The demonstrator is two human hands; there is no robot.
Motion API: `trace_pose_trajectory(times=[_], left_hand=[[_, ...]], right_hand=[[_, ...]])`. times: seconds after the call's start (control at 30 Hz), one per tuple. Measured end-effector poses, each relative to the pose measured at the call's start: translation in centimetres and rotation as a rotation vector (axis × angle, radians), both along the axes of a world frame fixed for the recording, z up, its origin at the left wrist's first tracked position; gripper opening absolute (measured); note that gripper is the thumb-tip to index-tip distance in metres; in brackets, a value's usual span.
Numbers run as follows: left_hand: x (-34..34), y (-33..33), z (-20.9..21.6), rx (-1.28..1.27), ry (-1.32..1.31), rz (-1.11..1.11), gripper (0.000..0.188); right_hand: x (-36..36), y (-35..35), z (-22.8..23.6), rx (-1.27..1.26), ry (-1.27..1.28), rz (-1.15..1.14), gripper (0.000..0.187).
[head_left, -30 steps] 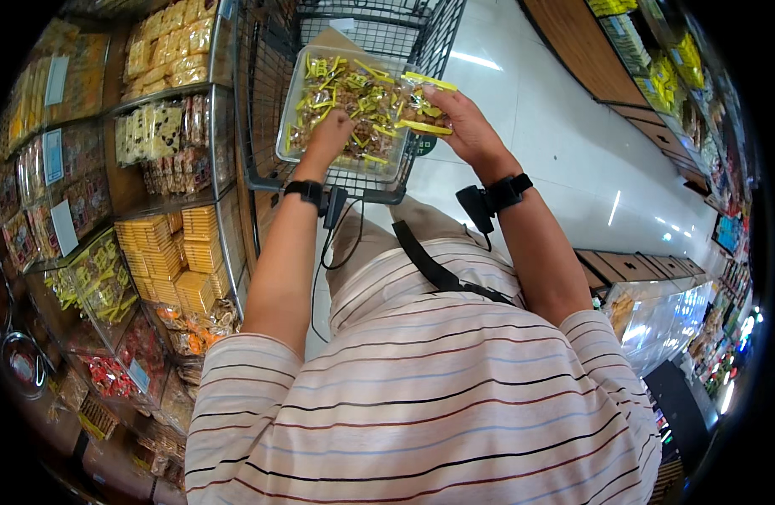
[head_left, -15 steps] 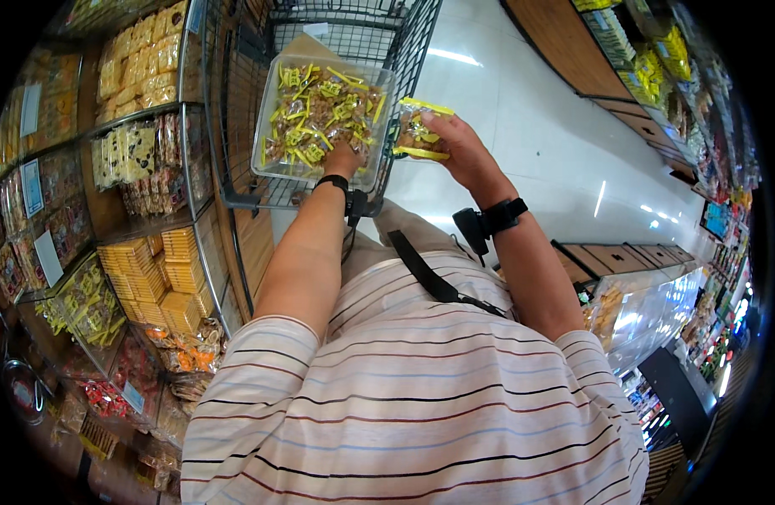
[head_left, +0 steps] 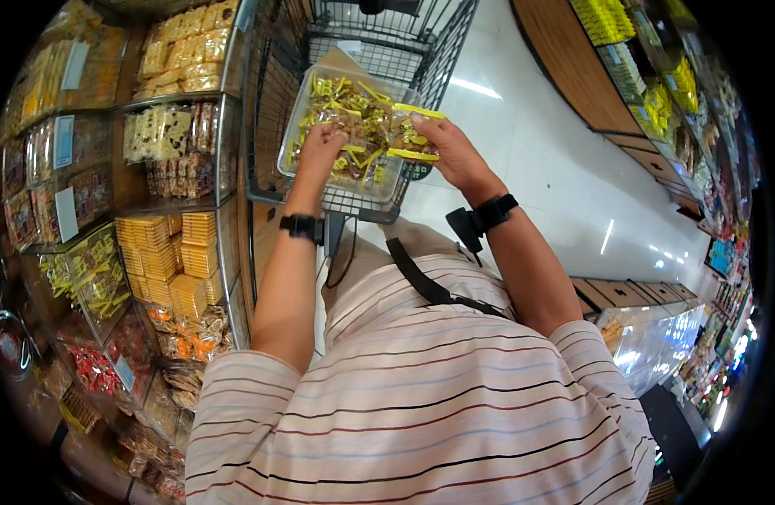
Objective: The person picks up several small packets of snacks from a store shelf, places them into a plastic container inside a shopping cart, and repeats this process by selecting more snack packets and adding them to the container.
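In my right hand (head_left: pixel 455 153) is a clear snack packet (head_left: pixel 407 135) with yellow ends, pinched at its right side between thumb and fingers. My left hand (head_left: pixel 322 148) closes on the edge of another such packet (head_left: pixel 354 130), with brown pieces showing through the film. Both packets are above a clear plastic tub (head_left: pixel 375 190), which holds many similar yellow-ended packets and sits on a shopping cart (head_left: pixel 269 195). The left packet partly blends with those in the tub behind it.
On the left, shelves with clear bins hold packaged biscuits (head_left: pixel 156 252) and wrapped snack bars (head_left: pixel 164 135). Pale glossy floor (head_left: pixel 522 160) stretches to the right of the cart. Beyond it stands a curved wooden display (head_left: pixel 564 67) with yellow packages.
My left hand has come up out of the pile, moving left, with a packet in its fingers. My right hand still holds its packet, now over the tub's right edge. The view has shifted slightly.
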State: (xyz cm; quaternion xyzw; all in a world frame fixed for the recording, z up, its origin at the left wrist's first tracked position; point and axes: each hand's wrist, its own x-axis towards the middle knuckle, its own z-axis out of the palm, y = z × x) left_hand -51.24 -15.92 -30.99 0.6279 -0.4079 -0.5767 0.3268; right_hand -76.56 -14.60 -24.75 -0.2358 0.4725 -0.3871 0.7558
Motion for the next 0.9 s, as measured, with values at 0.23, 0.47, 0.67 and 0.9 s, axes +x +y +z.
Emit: trace_pose_trajectory(times=[0.23, 0.47, 0.67, 0.9], left_hand=[[1.2, 2.6, 14.5, -0.404, -0.395, -0.008, 0.036], [3.0, 4.8, 19.4, -0.795, -0.860, -0.101, 0.032], [8.0, 5.5, 21.0, -0.777, -0.462, 0.005, 0.022], [13.6, 6.6, 21.6, -0.754, -0.469, 0.145, 0.037]], right_hand=[[7.0, -1.9, 1.2, -0.098, -0.028, 0.011, 0.051], [13.0, -1.4, 4.7, -0.466, 0.077, 0.127, 0.036], [18.1, -2.8, 7.4, -0.114, -0.360, 0.134, 0.035], [23.3, -2.2, 12.0, -0.111, -0.446, 0.267, 0.047]])
